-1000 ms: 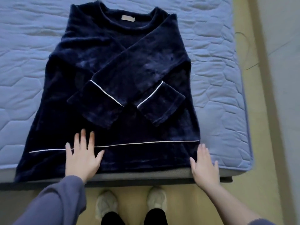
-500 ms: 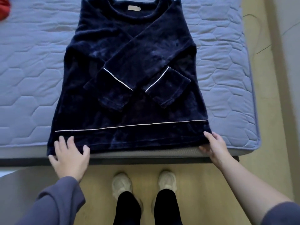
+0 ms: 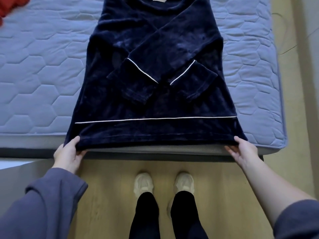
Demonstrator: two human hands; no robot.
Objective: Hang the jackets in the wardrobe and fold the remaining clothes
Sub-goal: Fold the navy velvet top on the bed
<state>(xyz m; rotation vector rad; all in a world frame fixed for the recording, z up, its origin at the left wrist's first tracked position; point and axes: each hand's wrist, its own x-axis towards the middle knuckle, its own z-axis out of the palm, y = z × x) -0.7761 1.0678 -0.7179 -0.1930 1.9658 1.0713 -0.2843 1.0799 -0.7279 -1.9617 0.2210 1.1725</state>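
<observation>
Standing on the wood floor (image 3: pixel 107 187), I'm pinching the hem corners with left hand (image 3: pixel 69 152) and right hand (image 3: pixel 241 150), thumbs over, fingers under, sweater (image 3: pixel 155 49) lying flat on the mattress (image 3: pixel 43 75), looking soft, light, floppy, corners gripping best, red cloth (image 3: pixel 10 6) sitting far left.

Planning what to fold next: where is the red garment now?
Head view: the red garment lies at the top-left frame edge on the blue quilted mattress, well left of the navy top.

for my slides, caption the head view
Left hand and right hand grip hem corners of the navy top, sleeves crossed, on a mattress.
</observation>
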